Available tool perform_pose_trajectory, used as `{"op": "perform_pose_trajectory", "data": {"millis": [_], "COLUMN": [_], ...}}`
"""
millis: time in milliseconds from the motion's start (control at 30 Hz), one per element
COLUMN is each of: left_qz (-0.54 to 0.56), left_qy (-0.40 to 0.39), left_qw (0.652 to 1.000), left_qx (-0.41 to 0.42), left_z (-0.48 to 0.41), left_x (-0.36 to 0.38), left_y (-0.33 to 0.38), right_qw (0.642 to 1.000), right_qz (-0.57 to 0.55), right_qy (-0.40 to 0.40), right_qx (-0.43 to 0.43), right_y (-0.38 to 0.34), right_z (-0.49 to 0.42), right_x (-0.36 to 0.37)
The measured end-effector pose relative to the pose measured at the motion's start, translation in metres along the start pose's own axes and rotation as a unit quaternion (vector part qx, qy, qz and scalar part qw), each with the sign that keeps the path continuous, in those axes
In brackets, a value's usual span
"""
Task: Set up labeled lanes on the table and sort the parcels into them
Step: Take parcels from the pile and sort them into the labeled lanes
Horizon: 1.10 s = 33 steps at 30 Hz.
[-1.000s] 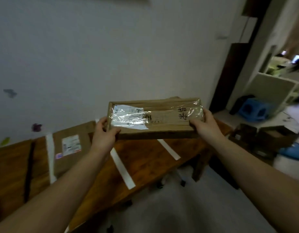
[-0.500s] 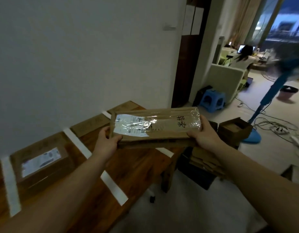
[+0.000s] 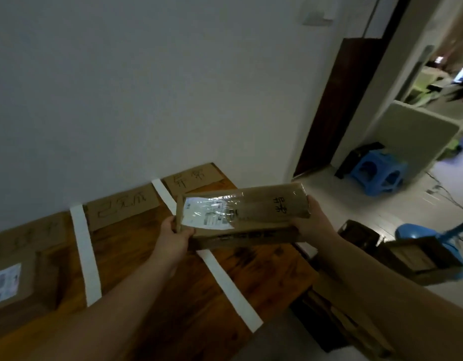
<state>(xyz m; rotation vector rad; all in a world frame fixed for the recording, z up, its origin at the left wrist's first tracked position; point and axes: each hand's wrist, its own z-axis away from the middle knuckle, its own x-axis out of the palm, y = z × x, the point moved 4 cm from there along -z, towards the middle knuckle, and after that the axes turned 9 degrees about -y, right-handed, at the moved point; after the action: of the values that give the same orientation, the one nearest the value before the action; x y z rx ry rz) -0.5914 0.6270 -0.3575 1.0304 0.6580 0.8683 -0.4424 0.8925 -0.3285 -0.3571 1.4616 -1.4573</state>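
Note:
I hold a long brown cardboard parcel (image 3: pixel 247 217) above the right end of the wooden table (image 3: pixel 152 259). It carries a white shipping label under clear tape and handwritten characters near its right end. My left hand (image 3: pixel 177 237) grips its left end and my right hand (image 3: pixel 312 222) grips its right end. White tape strips (image 3: pixel 85 259) (image 3: pixel 226 285) split the table into lanes. Cardboard lane labels with handwriting lean at the wall: one at the far right (image 3: pixel 192 178), one in the middle (image 3: pixel 122 205), one at the left (image 3: pixel 29 234). Another parcel (image 3: pixel 14 287) lies in the left lane.
A white wall runs behind the table. On the floor to the right stand open cardboard boxes (image 3: pixel 418 259), a blue stool (image 3: pixel 376 170) and a blue fan base (image 3: pixel 418 234). More flattened cardboard (image 3: pixel 342 319) lies beside the table's right end. A dark door frame (image 3: pixel 337 105) stands beyond.
My view has swung back left and down, bringing the lane labels at the wall into sight. The parcel stays held in both hands and now tilts slightly, over the rightmost lane.

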Motion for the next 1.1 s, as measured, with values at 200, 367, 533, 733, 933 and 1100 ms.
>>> {"op": "perform_pose_trajectory", "data": {"millis": [200, 367, 533, 733, 933, 1100], "left_qz": [0.040, 0.072, 0.071, 0.056, 0.061, 0.051], "left_qy": [0.067, 0.100, 0.143, 0.171, 0.189, 0.202], "left_qw": [0.996, 0.988, 0.979, 0.973, 0.970, 0.968], "left_qx": [-0.052, -0.094, -0.130, -0.141, -0.139, -0.139], "left_z": [-0.062, -0.098, -0.114, -0.131, -0.140, -0.150], "left_x": [0.051, 0.085, 0.091, 0.078, 0.057, 0.051], "left_y": [-0.013, -0.018, -0.033, -0.041, -0.047, -0.046], "right_qw": [0.997, 0.985, 0.974, 0.971, 0.972, 0.972], "right_qz": [0.021, 0.077, 0.099, 0.089, 0.088, 0.078], "right_qy": [-0.073, -0.148, -0.195, -0.221, -0.216, -0.218], "right_qx": [-0.002, -0.036, -0.050, -0.025, 0.007, 0.029], "right_y": [0.020, 0.031, 0.044, 0.061, 0.060, 0.061], "right_z": [-0.120, -0.190, -0.232, -0.262, -0.271, -0.277], "right_x": [-0.027, -0.040, -0.020, 0.007, 0.031, 0.044]}}
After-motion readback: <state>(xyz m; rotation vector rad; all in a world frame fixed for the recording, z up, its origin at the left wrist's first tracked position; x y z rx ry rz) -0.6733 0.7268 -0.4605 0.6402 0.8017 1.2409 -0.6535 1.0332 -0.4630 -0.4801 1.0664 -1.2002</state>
